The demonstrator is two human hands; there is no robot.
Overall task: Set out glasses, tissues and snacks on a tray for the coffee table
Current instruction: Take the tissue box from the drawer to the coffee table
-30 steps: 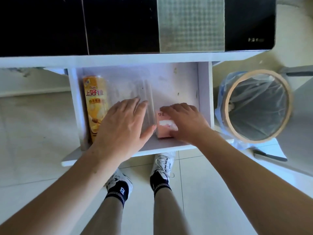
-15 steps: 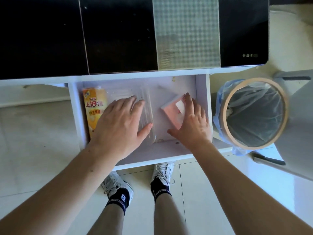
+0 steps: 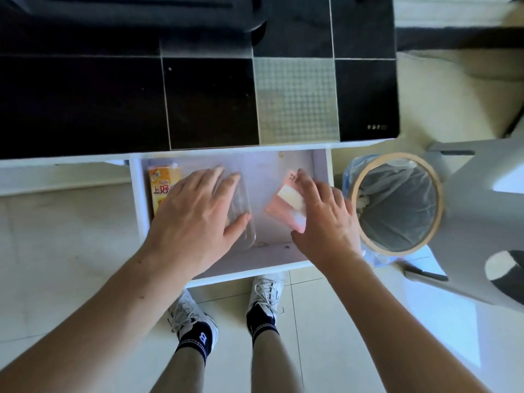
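Note:
An open white drawer (image 3: 256,266) sticks out from under the black coffee table top (image 3: 198,103). In it lie an orange snack canister (image 3: 161,188) at the left, a clear plastic tray (image 3: 245,214) in the middle and a pink tissue pack (image 3: 283,205) at the right. My left hand (image 3: 195,222) rests flat on the clear tray, fingers spread, covering most of it. My right hand (image 3: 326,225) has its fingers around the tissue pack, which is tilted with one corner toward the drawer's back.
A round waste bin (image 3: 397,205) with a clear liner stands just right of the drawer. A grey stool or chair (image 3: 482,222) is further right. My two feet in white sneakers (image 3: 263,296) stand on the pale tiled floor below the drawer front.
My right hand has shifted the tissue pack toward the drawer's right side and turned it. The view has tilted so more of the table top shows. My left hand stays on the clear tray.

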